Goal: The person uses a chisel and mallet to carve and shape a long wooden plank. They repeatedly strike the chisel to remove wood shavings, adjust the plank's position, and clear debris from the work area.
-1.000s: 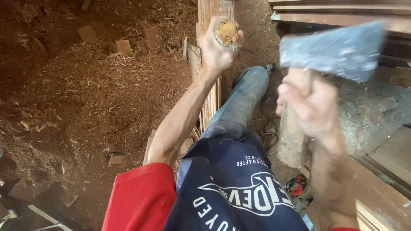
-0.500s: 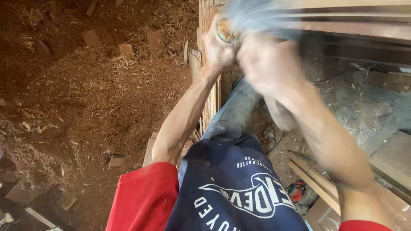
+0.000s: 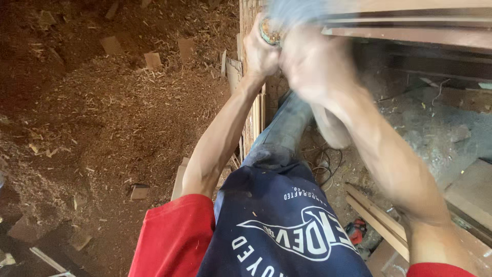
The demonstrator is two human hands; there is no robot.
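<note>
Left: open ground of sawdust [image 3: 102, 128] with scattered wood offcuts [image 3: 152, 60]. Centre: left hand [image 3: 260, 48] closed around the upright wooden post [image 3: 270, 32]. Just beside it, right hand [image 3: 312, 64] — motion-blurred, grip indeterminate. Right: stacked boards [image 3: 410, 25] crowd the edge.

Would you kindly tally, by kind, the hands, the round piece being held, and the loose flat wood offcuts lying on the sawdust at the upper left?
Hands: 2, the left hand and the blurred right hand
Round wooden piece gripped in the left hand: 1
Flat wood offcuts on the sawdust, upper left: 3
Total: 6
</note>
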